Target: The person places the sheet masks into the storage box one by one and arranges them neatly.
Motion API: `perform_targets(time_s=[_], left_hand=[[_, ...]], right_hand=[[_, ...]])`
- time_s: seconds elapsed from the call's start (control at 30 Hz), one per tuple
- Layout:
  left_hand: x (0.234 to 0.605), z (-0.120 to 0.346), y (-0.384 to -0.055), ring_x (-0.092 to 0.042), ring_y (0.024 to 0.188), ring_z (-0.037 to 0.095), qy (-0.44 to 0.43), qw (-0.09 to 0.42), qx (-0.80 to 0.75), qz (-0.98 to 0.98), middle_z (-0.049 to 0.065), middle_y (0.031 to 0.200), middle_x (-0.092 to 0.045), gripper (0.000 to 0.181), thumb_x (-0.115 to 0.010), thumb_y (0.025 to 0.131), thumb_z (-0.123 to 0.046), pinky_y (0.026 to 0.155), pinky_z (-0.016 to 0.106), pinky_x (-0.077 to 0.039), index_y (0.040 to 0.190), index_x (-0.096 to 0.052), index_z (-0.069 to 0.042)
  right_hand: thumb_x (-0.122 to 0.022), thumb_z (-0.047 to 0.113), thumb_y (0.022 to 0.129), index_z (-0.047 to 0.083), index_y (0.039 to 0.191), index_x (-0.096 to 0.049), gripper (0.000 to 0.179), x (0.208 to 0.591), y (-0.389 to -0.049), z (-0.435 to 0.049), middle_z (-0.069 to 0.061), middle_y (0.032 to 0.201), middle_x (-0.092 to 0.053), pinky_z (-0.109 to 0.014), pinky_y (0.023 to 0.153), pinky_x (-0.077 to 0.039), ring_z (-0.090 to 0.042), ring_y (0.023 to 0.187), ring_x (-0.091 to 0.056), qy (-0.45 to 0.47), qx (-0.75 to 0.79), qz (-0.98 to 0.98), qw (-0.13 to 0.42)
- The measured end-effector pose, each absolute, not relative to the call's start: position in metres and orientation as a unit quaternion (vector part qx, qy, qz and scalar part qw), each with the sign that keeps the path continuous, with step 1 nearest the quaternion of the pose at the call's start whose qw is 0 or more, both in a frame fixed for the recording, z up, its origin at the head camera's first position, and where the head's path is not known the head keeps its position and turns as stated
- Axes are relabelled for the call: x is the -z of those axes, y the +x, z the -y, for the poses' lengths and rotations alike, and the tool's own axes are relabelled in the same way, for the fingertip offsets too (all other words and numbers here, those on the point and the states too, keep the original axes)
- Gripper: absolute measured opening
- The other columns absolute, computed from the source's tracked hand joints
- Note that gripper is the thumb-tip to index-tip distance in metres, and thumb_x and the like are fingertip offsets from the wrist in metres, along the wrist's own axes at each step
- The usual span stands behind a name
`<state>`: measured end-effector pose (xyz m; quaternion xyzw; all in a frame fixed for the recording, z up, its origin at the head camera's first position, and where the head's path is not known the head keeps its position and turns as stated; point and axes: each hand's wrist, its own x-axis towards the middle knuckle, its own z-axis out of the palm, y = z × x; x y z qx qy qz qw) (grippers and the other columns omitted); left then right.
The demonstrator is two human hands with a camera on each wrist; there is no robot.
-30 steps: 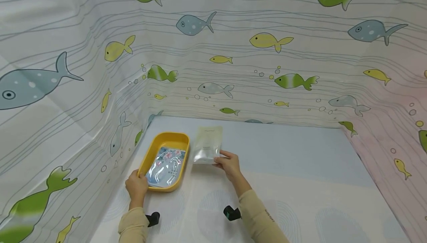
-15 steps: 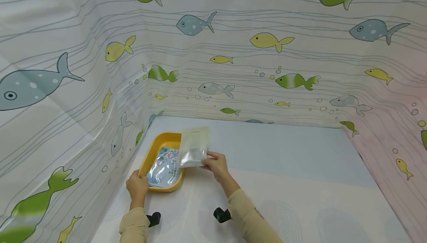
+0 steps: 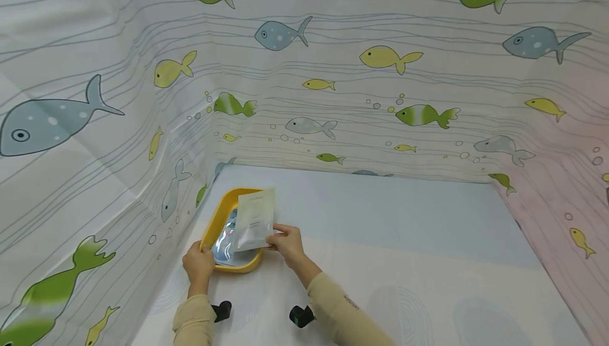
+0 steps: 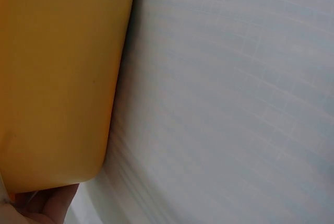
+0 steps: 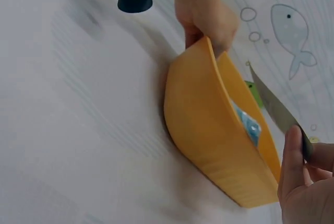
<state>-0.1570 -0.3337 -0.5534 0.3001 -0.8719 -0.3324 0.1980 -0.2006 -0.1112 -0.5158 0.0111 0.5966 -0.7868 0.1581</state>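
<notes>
A yellow plastic bin [image 3: 221, 219] with rounded corners stands at the left of the table. My left hand [image 3: 199, 265] grips its near left rim. Inside lies a blue floral packet [image 3: 223, 245] in shiny clear wrap, partly covered in the head view. Between thumb and fingers my right hand [image 3: 287, 243] pinches a pale cream sachet [image 3: 256, 219] by its lower right edge. The sachet hangs tilted over the bin's right side. In the right wrist view the sachet [image 5: 274, 104] shows edge-on above the bin's opening, and the blue packet [image 5: 248, 122] peeks over the rim.
The white and pale blue table [image 3: 380, 230] stretches to the right. A fish-printed curtain [image 3: 333, 103] surrounds it at the back and both sides, close to the bin on the left. Black wrist-camera mounts [image 3: 301, 316] stick out from the sleeves.
My right hand has carried the sachet leftward, from beside the bin to over it, so it now hides part of the blue packet. The left hand keeps its grip on the rim.
</notes>
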Motion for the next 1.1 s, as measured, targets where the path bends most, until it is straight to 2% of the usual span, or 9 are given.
perform_targets(time_s=[0.2, 0.47, 0.8, 1.1], left_hand=[[0.554, 0.334, -0.157, -0.053, 0.094, 0.055, 0.287, 0.219, 0.324, 0.874, 0.038, 0.102, -0.058, 0.029, -0.043, 0.088, 0.0, 0.084, 0.059, -0.04, 0.107, -0.056, 0.017], [0.554, 0.333, -0.156, -0.054, 0.09, 0.055, 0.28, 0.234, 0.318, 0.875, 0.038, 0.098, -0.06, 0.027, -0.044, 0.086, 0.001, 0.08, 0.059, -0.04, 0.103, -0.058, 0.017], [0.553, 0.334, -0.154, -0.054, 0.085, 0.057, 0.268, 0.256, 0.315, 0.874, 0.037, 0.094, -0.06, 0.025, -0.045, 0.084, 0.003, 0.077, 0.06, -0.04, 0.099, -0.059, 0.016], [0.554, 0.336, -0.154, -0.052, 0.085, 0.059, 0.259, 0.245, 0.308, 0.882, 0.038, 0.095, -0.06, 0.026, -0.045, 0.084, 0.001, 0.075, 0.061, -0.039, 0.1, -0.058, 0.017]], right_hand=[[-0.062, -0.016, 0.073, -0.017, 0.12, -0.052, 0.048, 0.519, -0.197, 0.129, -0.027, 0.083, -0.067, -0.039, 0.065, -0.056, -0.03, 0.067, -0.069, 0.025, 0.784, -0.601, 0.154], [-0.059, -0.018, 0.073, -0.017, 0.118, -0.055, 0.045, 0.52, -0.195, 0.147, -0.029, 0.085, -0.067, -0.039, 0.062, -0.056, -0.035, 0.069, -0.069, 0.033, 0.779, -0.609, 0.148], [-0.06, -0.017, 0.075, -0.016, 0.12, -0.053, 0.046, 0.516, -0.195, 0.157, -0.021, 0.079, -0.068, -0.03, 0.061, -0.056, -0.019, 0.063, -0.067, 0.034, 0.745, -0.646, 0.163], [-0.06, -0.016, 0.076, -0.021, 0.115, -0.053, 0.04, 0.519, -0.191, 0.157, -0.028, 0.087, -0.068, -0.025, 0.059, -0.055, -0.014, 0.06, -0.065, 0.027, 0.737, -0.656, 0.157]])
